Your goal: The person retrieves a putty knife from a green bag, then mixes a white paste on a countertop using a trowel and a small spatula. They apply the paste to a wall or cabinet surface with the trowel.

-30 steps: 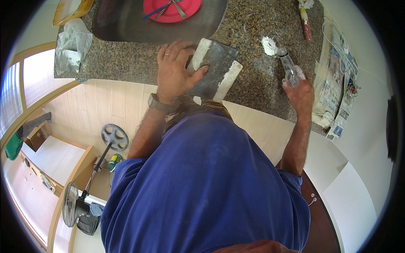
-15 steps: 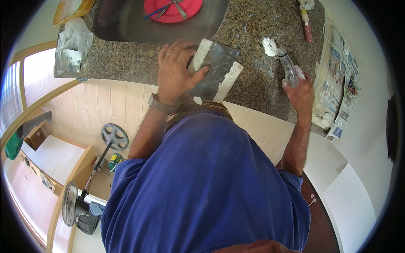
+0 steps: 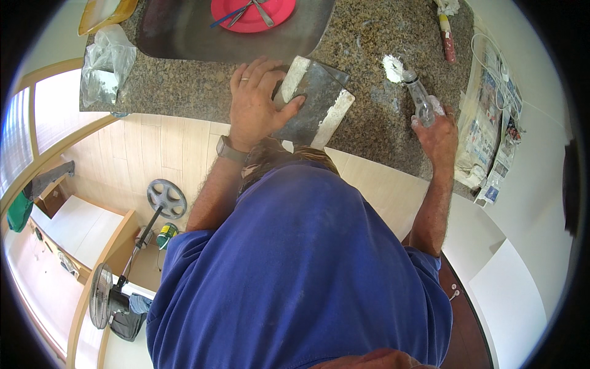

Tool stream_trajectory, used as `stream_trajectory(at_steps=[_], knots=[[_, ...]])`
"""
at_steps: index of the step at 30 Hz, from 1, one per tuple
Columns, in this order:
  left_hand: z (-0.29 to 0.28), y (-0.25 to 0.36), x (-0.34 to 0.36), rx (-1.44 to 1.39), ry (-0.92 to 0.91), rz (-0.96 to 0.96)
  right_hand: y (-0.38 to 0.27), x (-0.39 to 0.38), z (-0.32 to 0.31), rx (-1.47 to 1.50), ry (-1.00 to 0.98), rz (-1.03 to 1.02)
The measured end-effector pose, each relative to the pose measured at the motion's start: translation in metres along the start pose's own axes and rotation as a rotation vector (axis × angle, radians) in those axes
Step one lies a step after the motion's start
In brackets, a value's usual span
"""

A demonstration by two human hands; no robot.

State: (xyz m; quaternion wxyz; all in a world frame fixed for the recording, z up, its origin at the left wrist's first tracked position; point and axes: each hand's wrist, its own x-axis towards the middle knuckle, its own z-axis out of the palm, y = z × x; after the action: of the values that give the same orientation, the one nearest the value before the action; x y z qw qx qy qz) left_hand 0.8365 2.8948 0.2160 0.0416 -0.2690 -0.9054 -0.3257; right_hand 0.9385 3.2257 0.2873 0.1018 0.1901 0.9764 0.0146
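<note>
My right hand (image 3: 437,132) is closed round a clear bottle (image 3: 421,103), held tilted on the granite counter (image 3: 362,46). The bottle's narrow mouth points at a small heap of white powder (image 3: 393,67) and reaches its edge; white residue marks the fingers. On the left, my left hand (image 3: 255,101) lies with fingers stretched out over the counter beside the sink. Its thumb rests on a dark flat plate (image 3: 316,92) with two rough whitish strips along it. The plate lies at the counter's front edge, and another dark corner shows from under it.
A dark sink (image 3: 184,37) holds a red plate (image 3: 252,21) with cutlery. A crumpled clear plastic bag (image 3: 107,64) sits at the left end. To the right are a red-handled brush (image 3: 447,40) and newspaper (image 3: 485,123) with a white cable. A fan (image 3: 101,298) stands behind on the left.
</note>
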Motion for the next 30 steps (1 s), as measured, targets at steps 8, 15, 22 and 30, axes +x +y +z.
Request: stream_trajectory(at_steps=[8, 15, 22, 30], knots=[[0.000, 0.000, 0.000, 0.004, 0.006, 0.002, 0.000, 0.001, 0.000, -0.002, -0.003, 0.002], [0.000, 0.000, 0.000, 0.009, 0.002, 0.006, 0.005, 0.002, 0.006, -0.047, -0.020, 0.005], [-0.001, 0.000, 0.000, -0.002, 0.000, 0.000, 0.001, 0.002, 0.000, -0.001, 0.012, -0.015], [0.000, 0.000, 0.000, 0.004, -0.001, 0.006, -0.001, 0.001, -0.001, 0.008, 0.035, -0.023]])
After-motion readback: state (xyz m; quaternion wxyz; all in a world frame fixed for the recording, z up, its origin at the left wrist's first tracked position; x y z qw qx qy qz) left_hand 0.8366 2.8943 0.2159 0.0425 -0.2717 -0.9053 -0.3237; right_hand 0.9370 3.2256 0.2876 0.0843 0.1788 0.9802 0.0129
